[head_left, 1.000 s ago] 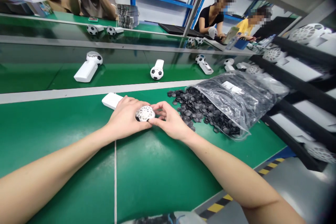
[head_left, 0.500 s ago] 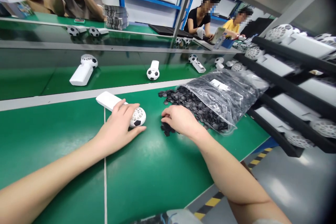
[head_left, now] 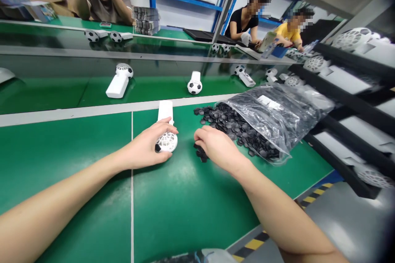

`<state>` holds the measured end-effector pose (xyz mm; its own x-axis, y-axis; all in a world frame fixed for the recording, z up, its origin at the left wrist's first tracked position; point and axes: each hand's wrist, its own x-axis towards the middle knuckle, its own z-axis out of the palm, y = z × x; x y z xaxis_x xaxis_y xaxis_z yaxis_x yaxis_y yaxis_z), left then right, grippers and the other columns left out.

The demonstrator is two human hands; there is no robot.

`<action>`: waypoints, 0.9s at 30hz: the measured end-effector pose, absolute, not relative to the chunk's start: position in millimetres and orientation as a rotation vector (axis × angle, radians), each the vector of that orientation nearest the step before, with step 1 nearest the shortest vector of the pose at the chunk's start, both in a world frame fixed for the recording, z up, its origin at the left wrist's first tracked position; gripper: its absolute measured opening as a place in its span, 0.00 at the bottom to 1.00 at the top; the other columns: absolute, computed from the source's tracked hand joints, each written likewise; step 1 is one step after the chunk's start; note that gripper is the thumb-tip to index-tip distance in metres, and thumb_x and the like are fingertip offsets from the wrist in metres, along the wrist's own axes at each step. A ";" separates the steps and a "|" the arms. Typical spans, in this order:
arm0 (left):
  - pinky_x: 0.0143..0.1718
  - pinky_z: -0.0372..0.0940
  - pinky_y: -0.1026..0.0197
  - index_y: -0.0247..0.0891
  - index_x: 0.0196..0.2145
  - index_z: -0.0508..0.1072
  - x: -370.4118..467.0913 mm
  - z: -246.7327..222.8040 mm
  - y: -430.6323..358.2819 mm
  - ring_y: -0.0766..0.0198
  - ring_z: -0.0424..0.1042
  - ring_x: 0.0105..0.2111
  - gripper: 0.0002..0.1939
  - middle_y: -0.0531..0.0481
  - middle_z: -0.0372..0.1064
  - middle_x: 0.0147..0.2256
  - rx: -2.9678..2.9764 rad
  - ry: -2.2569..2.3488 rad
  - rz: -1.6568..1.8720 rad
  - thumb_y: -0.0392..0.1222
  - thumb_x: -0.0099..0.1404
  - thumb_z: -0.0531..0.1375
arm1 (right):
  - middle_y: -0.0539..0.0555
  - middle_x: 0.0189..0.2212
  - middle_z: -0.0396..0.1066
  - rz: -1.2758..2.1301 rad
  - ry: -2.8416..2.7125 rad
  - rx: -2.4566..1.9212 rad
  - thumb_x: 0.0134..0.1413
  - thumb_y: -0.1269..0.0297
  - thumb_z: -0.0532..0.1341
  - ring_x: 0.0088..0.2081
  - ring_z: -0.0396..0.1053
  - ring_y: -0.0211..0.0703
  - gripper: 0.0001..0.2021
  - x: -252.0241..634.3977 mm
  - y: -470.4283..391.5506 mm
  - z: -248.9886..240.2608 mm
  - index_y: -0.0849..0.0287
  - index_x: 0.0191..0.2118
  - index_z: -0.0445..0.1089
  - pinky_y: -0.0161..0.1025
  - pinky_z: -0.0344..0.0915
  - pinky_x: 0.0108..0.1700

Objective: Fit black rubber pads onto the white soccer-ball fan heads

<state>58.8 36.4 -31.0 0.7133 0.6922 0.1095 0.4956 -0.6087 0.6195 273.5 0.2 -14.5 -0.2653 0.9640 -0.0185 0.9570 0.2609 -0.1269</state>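
White plastic fills my left hand [head_left: 147, 148]: its grip is clamped over the round lattice head of a small handheld fan [head_left: 166, 131], which lies flat on the green bench [head_left: 185, 205], its handle pointing straight away from my fingers. One black patch shows on the head just under my thumb. Just right of that grip, my right hand [head_left: 216, 147] rests palm down with fingers curled together over a few loose black hexagon pieces [head_left: 202, 156]; whether a piece is pinched I cannot tell. Beyond the right hand the pieces thicken into a heap [head_left: 228, 121] spilling from an open clear plastic bag [head_left: 277, 111] lying on its side. Farther off, past both grips, a football-patterned fan [head_left: 194, 84] and a white fan [head_left: 119, 79] lie on the conveyor belt [head_left: 46, 90].
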 end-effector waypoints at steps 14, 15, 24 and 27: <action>0.60 0.47 0.50 0.42 0.44 0.62 58.0 -27.4 38.9 0.56 0.42 0.62 0.22 0.49 0.59 0.53 2.291 0.840 0.411 0.33 0.50 0.55 | 0.46 0.24 0.66 0.860 -2.147 -1.429 0.50 0.74 0.56 0.26 0.64 0.33 0.05 278.3 4.4 -20.5 0.57 0.31 0.63 0.32 0.61 0.31; 0.59 0.47 0.50 0.42 0.44 0.62 57.5 -26.2 38.9 0.56 0.42 0.62 0.22 0.49 0.60 0.53 2.288 0.819 0.402 0.32 0.49 0.55 | 0.46 0.25 0.66 0.965 -2.070 -1.355 0.50 0.73 0.56 0.26 0.65 0.32 0.05 276.5 3.4 -20.6 0.57 0.33 0.64 0.32 0.62 0.31; 0.59 0.46 0.48 0.41 0.44 0.63 55.4 -24.0 38.6 0.55 0.43 0.62 0.23 0.48 0.61 0.52 2.281 0.751 0.415 0.31 0.49 0.56 | 0.50 0.29 0.72 1.219 -1.712 -1.207 0.49 0.68 0.61 0.31 0.72 0.36 0.07 259.5 -0.3 -31.1 0.59 0.36 0.72 0.35 0.68 0.36; 0.60 0.47 0.50 0.42 0.44 0.63 55.0 -26.1 38.5 0.56 0.43 0.62 0.23 0.49 0.61 0.51 2.278 0.715 0.427 0.31 0.49 0.56 | 0.51 0.32 0.72 0.809 -1.936 -1.112 0.49 0.67 0.62 0.35 0.70 0.37 0.04 259.0 -1.0 -31.2 0.56 0.33 0.74 0.36 0.67 0.40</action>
<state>55.0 38.5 -26.1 0.7933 0.6012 0.0965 0.3698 -0.6017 0.7080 259.0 -1.0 -31.2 -0.3430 0.8929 0.2917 0.4202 0.4236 -0.8025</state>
